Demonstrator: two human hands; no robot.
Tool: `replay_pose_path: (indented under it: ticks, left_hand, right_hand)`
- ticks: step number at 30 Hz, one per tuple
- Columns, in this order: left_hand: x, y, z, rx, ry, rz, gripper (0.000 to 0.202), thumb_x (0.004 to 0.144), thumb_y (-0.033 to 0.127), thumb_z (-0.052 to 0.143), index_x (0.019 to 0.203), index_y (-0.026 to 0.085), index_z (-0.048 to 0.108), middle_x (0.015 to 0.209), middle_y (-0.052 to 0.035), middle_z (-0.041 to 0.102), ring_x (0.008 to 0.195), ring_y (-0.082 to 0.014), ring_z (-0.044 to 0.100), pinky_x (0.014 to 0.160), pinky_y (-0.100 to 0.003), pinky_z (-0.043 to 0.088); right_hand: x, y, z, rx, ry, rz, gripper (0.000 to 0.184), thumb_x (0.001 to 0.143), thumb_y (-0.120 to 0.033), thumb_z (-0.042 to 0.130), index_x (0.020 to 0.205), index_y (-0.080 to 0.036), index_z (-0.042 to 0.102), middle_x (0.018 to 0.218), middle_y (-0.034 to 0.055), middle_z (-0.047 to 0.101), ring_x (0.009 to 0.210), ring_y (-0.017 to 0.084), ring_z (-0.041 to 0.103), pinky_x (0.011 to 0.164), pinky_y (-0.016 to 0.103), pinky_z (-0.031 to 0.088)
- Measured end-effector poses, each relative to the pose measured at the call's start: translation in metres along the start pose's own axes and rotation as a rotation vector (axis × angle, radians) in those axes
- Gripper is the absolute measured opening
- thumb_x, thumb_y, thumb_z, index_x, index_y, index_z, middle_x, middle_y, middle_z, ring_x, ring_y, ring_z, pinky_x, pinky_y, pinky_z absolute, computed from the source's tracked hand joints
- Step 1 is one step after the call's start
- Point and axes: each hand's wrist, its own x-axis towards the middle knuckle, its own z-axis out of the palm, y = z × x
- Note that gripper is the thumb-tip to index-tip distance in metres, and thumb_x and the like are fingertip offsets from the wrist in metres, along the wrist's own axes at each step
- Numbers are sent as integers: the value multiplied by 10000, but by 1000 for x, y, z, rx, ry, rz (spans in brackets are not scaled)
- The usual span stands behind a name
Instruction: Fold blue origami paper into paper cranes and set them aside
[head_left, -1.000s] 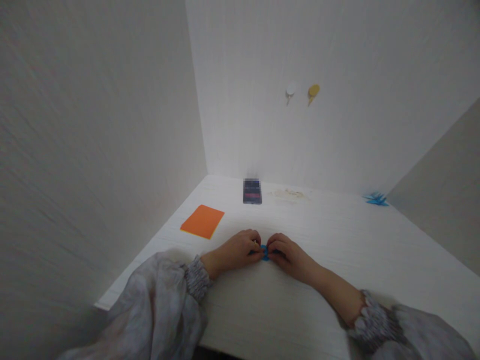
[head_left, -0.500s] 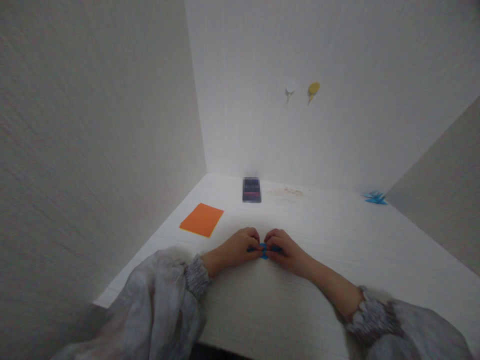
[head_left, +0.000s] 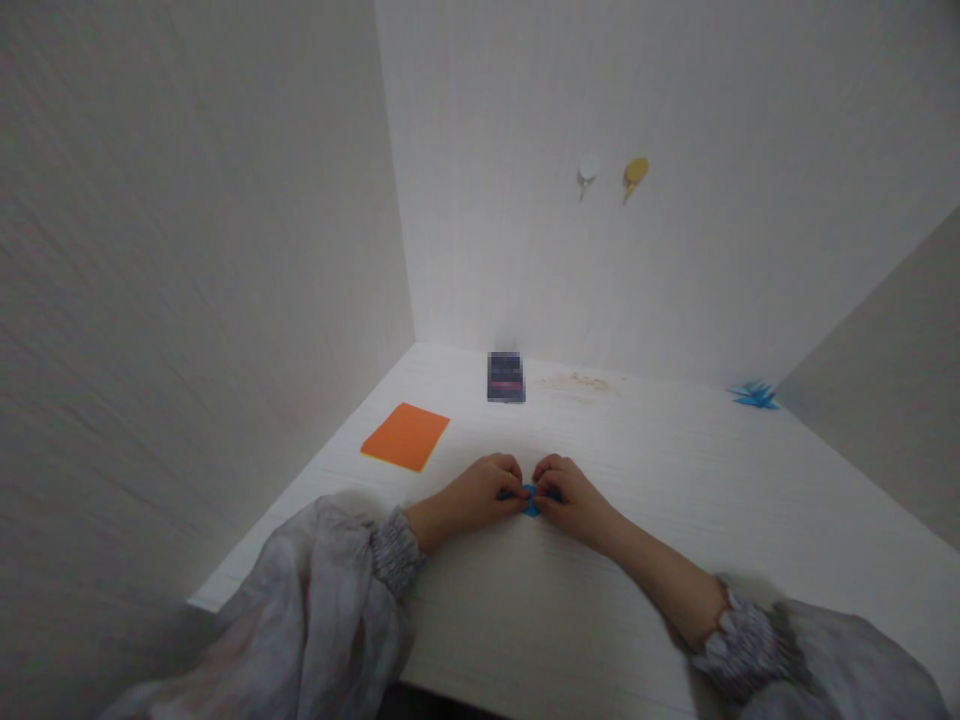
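Note:
Near the middle of the white table, a small piece of blue folded paper (head_left: 531,501) is pinched between both hands. My left hand (head_left: 491,490) grips its left side, thumb and fingers closed. On the other side my right hand (head_left: 568,500) pinches it the same way, with the fingertips of the two hands almost touching. Fingers cover most of the paper, so its exact shape is hidden. Beyond my left hand lies a stack of orange square paper (head_left: 406,437) with a yellow edge showing.
A dark pixelated rectangular object (head_left: 506,378) lies near the back wall. Several blue folded paper pieces (head_left: 754,395) rest in the far right corner. A white hook (head_left: 588,172) and a yellow hook (head_left: 636,172) are on the back wall. Walls enclose the white table (head_left: 480,620).
The view has shifted slightly. Both hands stay at the blue paper, with only small finger movement around it.

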Motion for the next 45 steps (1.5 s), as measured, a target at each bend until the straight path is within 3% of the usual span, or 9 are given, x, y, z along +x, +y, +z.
replay_pose_path:
  ticks: [16,26,36,45]
  left_hand:
    - [0,6,-6,121,-30,69,129,724,183,579,814,171,671,839,-39,565,801,-146,508,725,-248,389]
    - [0,2,-3,191,-31,118,145,737,202,563,853,186,649,885,-37,552,819,-150,495,757,-264,380]
    - [1,4,-5,54,-10,65,117,746,192,559,790,162,663,831,-25,566,754,-121,528,701,-224,403]
    - [-2,15,-10,387,-61,157,141,752,214,534,863,199,620,872,-28,551,800,-158,501,732,-275,375]
  right_hand:
    - [2,-6,-1,-37,-15,94,115,602,-96,583,556,-167,505,813,53,544,809,191,483,737,333,387]
    - [1,2,1,-4,35,30,129,602,-112,586,573,-180,481,797,23,533,783,168,481,725,317,401]
    - [1,7,4,-26,33,24,118,612,-139,584,569,-180,483,792,23,532,769,168,486,711,317,404]
    - [4,-1,-1,-36,9,81,140,600,-134,606,575,-175,475,788,27,526,771,170,473,712,318,390]
